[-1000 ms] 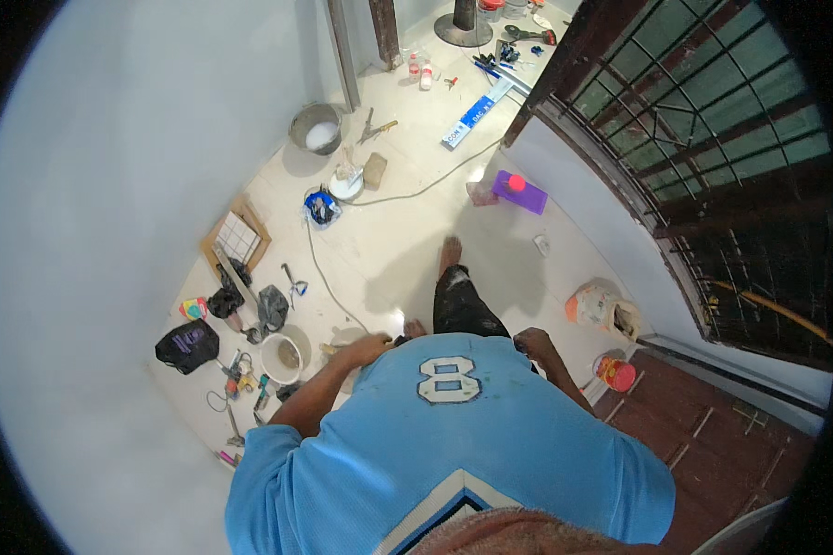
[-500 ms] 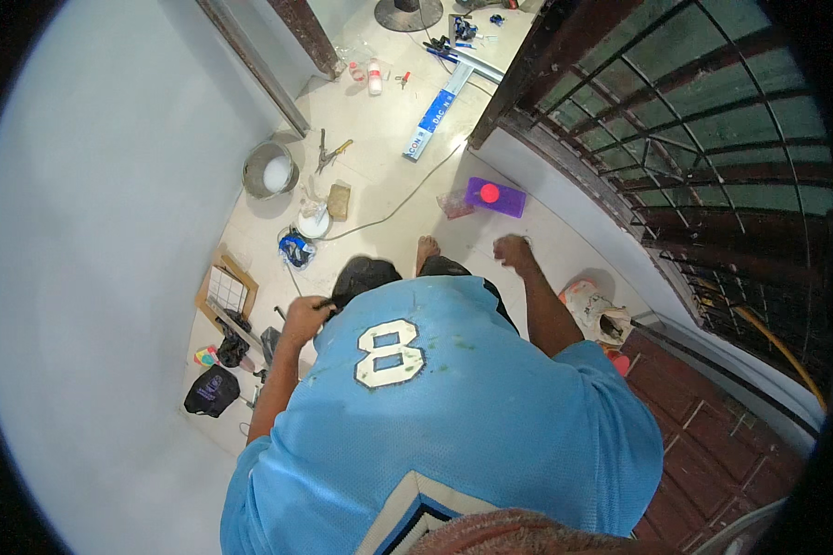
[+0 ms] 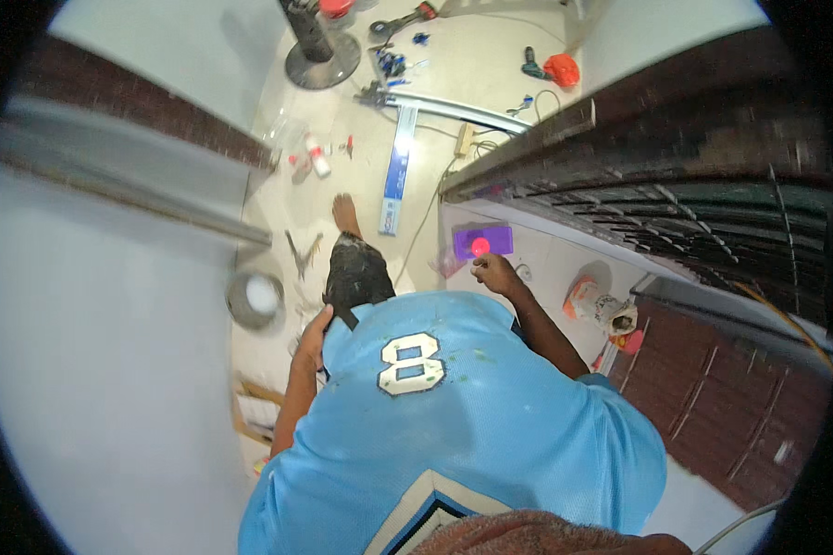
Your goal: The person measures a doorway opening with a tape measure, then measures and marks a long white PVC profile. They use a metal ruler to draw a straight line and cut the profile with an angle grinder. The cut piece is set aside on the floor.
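Observation:
My left hand [image 3: 313,340] lies against the side of my dark shorts [image 3: 359,276], its visible fingers stretched along the cloth; part of it is hidden by my blue shirt [image 3: 472,398]. My right hand [image 3: 498,276] hangs in front of me with the fingers curled in. Whether something small is pinched there I cannot make out. In the picture it lies just below a purple container with a red round cap [image 3: 496,240], apparently on the floor. One bare foot [image 3: 346,215] is set forward, beside a long blue-and-silver metal bar [image 3: 399,171].
A bucket [image 3: 241,301] with white contents stands by the left wall. Ahead are a white bottle [image 3: 317,155], a grinder [image 3: 403,20], a drill [image 3: 533,65], a round metal base [image 3: 322,63] and a trailing cable [image 3: 426,213]. On the right are a dark grille [image 3: 713,231] and an open sack [image 3: 597,305].
My body and the view have moved forward, one foot stepping ahead. My left hand has shifted along my side onto the shorts. In the picture my right hand is nearer the purple container.

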### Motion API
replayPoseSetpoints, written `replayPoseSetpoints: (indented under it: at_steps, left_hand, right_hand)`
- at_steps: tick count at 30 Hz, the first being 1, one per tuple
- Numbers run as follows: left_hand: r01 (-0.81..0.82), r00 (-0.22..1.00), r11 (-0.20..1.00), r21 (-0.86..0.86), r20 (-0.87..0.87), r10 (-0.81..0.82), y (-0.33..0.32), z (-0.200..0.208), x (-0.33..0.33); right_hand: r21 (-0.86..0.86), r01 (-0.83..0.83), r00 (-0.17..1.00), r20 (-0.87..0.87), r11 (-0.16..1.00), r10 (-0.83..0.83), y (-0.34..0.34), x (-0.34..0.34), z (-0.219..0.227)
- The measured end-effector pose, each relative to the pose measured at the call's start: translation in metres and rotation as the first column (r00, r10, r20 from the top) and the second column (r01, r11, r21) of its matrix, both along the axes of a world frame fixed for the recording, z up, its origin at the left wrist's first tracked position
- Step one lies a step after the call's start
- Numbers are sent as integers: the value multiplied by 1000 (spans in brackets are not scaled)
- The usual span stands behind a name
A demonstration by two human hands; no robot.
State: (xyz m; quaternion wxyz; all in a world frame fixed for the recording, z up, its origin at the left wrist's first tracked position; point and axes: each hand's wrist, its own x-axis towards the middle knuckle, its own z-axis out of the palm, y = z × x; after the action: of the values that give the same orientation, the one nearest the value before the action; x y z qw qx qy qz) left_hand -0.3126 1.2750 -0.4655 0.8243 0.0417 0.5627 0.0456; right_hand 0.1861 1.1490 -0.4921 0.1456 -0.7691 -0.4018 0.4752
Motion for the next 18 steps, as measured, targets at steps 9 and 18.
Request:
replayPoseSetpoints:
  at_steps: [9,18]
  left_hand:
    - [826,559,512,235,-446,-699,236,29,-6]
    - [812,584,465,353,-516,-627,369,12,22]
  right_hand:
    - [90,-86,994,77,992,79,249,-40,92]
    - [-100,195,927,344,976,-150,393,115,-8]
